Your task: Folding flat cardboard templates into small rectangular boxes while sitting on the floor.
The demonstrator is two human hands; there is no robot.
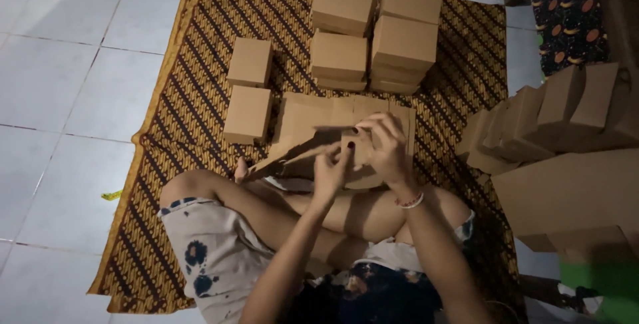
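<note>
I sit cross-legged on a brown patterned cloth (166,118). Both hands hold a flat brown cardboard box blank (299,148) over my knees. My left hand (331,169) pinches its near edge from below. My right hand (385,143) grips the right part, fingers curled over a raised flap. The blank's left end slopes down towards my left knee. More flat cardboard (313,111) lies on the cloth just beyond my hands.
Two closed brown boxes (249,88) sit left of the flat cardboard. Stacks of closed boxes (376,34) stand at the cloth's far side. A leaning row of boxes (552,114) and a large carton (572,191) are on the right. White tile floor (60,98) lies left.
</note>
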